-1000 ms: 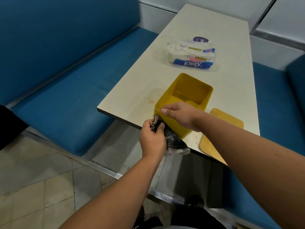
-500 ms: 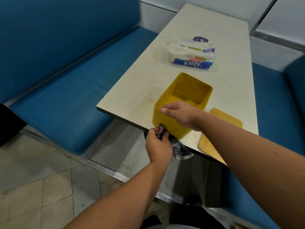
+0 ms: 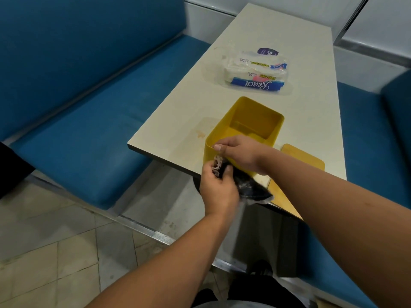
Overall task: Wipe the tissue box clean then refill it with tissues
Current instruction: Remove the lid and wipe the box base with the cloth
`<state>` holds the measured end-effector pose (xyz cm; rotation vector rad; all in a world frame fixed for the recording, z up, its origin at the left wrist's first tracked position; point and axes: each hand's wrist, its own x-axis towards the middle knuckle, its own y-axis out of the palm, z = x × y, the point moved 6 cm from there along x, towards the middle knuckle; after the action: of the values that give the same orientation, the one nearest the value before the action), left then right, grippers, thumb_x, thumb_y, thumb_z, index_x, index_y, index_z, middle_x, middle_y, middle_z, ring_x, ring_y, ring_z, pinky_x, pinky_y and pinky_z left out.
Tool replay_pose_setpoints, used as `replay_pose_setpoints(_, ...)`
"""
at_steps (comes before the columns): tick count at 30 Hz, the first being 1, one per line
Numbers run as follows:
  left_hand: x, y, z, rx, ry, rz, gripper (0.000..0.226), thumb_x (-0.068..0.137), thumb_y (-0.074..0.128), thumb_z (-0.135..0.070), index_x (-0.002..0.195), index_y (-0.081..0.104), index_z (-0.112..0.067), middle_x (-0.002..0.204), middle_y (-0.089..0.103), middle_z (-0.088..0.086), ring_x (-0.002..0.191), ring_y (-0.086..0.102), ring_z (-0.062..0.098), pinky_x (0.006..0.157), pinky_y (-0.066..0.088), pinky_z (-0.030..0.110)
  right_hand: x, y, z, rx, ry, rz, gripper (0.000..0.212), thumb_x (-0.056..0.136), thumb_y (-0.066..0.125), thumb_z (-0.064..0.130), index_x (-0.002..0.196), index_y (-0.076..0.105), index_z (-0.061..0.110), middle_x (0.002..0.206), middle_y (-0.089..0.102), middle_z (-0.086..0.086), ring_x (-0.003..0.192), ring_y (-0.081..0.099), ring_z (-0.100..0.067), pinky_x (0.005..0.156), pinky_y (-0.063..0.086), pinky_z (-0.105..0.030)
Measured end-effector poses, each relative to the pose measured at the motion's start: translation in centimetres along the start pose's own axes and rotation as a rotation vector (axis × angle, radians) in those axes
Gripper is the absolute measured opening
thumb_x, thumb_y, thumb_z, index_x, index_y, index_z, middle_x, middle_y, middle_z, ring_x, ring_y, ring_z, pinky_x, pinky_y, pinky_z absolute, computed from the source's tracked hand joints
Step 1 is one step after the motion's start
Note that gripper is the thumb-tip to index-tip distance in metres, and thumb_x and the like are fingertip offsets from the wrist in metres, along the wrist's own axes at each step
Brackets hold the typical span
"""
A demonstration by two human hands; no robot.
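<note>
Fingers of the right hand point(image 3: 239, 152) curl over the near rim of the yellow tissue box point(image 3: 246, 130), thumb and fingertips hooked on the wall, most likely to brace it so it cannot slide under the rubbing. The left hand point(image 3: 216, 187) has its fingers bunched tight around a dark cloth point(image 3: 244, 183), pinching a wad of it against the outer near face of the box, just below where the other hand holds on. A loose tail of the cloth hangs off toward the right, over the bench edge.

The box stands upright and open near the front edge of the pale bench point(image 3: 255, 30), empty inside as far as can be seen. Its position close to the edge looks deliberate: it lets the person reach the outside wall from a standing spot without leaning. Just beside it on the right lies a flat yellow lid point(image 3: 302, 158), set aside so the box can be cleaned and later filled; part of it juts past the bench edge.

Further back on the bench, well apart from the box, a clear plastic pack of paper towels point(image 3: 253, 72) lies flat, still looking closed. It is the likely refill stock, kept away from the wiping. A faint orange stain point(image 3: 201, 134) marks the bench just left of the box.

By the look of it the wiping stage is under way and the refill has not begun. Blue padded seats point(image 3: 77, 141) flank the bench on both sides.
</note>
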<state>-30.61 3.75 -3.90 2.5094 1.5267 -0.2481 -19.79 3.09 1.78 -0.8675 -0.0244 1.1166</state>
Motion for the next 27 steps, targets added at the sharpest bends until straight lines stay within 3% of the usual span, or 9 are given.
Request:
replay_pose_setpoints(2, -0.4, 0.3, -0.4, 0.0, 0.035, 0.021, 0.015, 0.095, 0.058, -0.017, 0.093, 0.051, -0.031, 0.097, 0.065, -0.005, 0.089, 0.062, 0.006, 0.08, 0.052, 0.022, -0.1, 0.0, 0.0, 0.015, 0.007, 0.002, 0.033, 0.099, 0.049, 0.036, 0.122, 0.063, 0.018, 0.121, 0.064, -0.004, 0.116, 0.055, -0.023, 0.096, 0.041, -0.032)
replay_pose_setpoints(6, -0.9, 0.3, 1.0, 0.062, -0.032, -0.012, 0.011, 0.099, 0.051, -0.02, 0.108, 0.047, -0.022, 0.11, 0.062, 0.004, 0.102, 0.061, 0.02, 0.086, 0.05, 0.03, -0.3, 0.1, 0.2, -0.014, 0.006, 0.027, 0.041, 0.099, 0.047, 0.037, 0.134, 0.055, 0.016, 0.138, 0.053, -0.004, 0.128, 0.046, -0.021, 0.101, 0.033, -0.031)
replay_pose_setpoints(10, -1.9, 1.3, -0.8, -0.003, 0.043, 0.067, 0.019, 0.099, 0.051, -0.016, 0.105, 0.045, -0.033, 0.109, 0.061, -0.002, 0.1, 0.061, 0.008, 0.083, 0.052, 0.019, -0.3, 0.0, 0.2, -0.03, -0.012, 0.017, 0.034, 0.1, 0.046, 0.035, 0.118, 0.063, 0.013, 0.116, 0.065, -0.009, 0.107, 0.058, -0.025, 0.092, 0.042, -0.035)
replay_pose_setpoints(13, -1.1, 0.8, 0.6, 0.085, -0.015, 0.016, 0.012, 0.1, 0.049, -0.019, 0.11, 0.043, -0.023, 0.114, 0.06, 0.006, 0.105, 0.06, 0.021, 0.088, 0.051, 0.031, -0.3, 0.0, 0.3, -0.042, -0.006, 0.017, 0.042, 0.1, 0.045, 0.038, 0.134, 0.054, 0.016, 0.139, 0.052, -0.005, 0.128, 0.046, -0.022, 0.101, 0.033, -0.031)
replay_pose_setpoints(15, -0.8, 0.3, 1.4, 0.075, -0.081, 0.016, 0.018, 0.099, 0.05, -0.02, 0.116, 0.043, -0.019, 0.112, 0.06, 0.007, 0.103, 0.061, 0.024, 0.085, 0.052, 0.033, -0.3, 0.1, 0.3, -0.058, -0.011, 0.025, 0.044, 0.1, 0.044, 0.039, 0.137, 0.051, 0.016, 0.142, 0.049, -0.005, 0.131, 0.043, -0.022, 0.103, 0.031, -0.032)
replay_pose_setpoints(18, -1.4, 0.6, 0.5, -0.118, -0.077, 0.132, 0.037, 0.091, 0.064, -0.013, 0.12, 0.042, -0.018, 0.111, 0.061, 0.002, 0.101, 0.063, 0.016, 0.083, 0.055, 0.028, -0.3, 0.1, 0.3, -0.072, -0.011, 0.017, 0.041, 0.1, 0.045, 0.039, 0.132, 0.056, 0.017, 0.134, 0.056, -0.003, 0.125, 0.048, -0.021, 0.098, 0.034, -0.03)
replay_pose_setpoints(21, -1.4, 0.7, 0.9, -0.099, -0.069, 0.183, 0.052, 0.083, 0.073, -0.009, 0.122, 0.041, -0.019, 0.117, 0.061, 0.003, 0.105, 0.063, 0.014, 0.09, 0.056, 0.034, -0.3, 0.0, 0.3, -0.061, -0.011, 0.009, 0.04, 0.1, 0.045, 0.039, 0.131, 0.056, 0.017, 0.132, 0.056, -0.004, 0.123, 0.049, -0.022, 0.096, 0.034, -0.029)
replay_pose_setpoints(24, -1.2, 0.6, 1.5, -0.089, -0.119, 0.152, 0.046, 0.084, 0.071, -0.009, 0.117, 0.043, -0.023, 0.118, 0.061, 0.005, 0.108, 0.063, 0.02, 0.093, 0.054, 0.041, -0.5, 0.1, 0.4, -0.076, -0.014, 0.013, 0.043, 0.1, 0.043, 0.039, 0.135, 0.053, 0.016, 0.14, 0.051, -0.005, 0.129, 0.044, -0.023, 0.098, 0.031, -0.03)
replay_pose_setpoints(27, -1.2, 1.0, 0.8, -0.173, -0.102, 0.176, 0.038, 0.085, 0.07, -0.013, 0.111, 0.046, -0.027, 0.111, 0.065, 0.006, 0.102, 0.066, 0.026, 0.087, 0.056, 0.046, -0.5, 0.0, 0.6, -0.083, -0.025, 0.01, 0.039, 0.1, 0.044, 0.036, 0.122, 0.061, 0.008, 0.125, 0.061, -0.014, 0.116, 0.055, -0.03, 0.092, 0.042, -0.036)
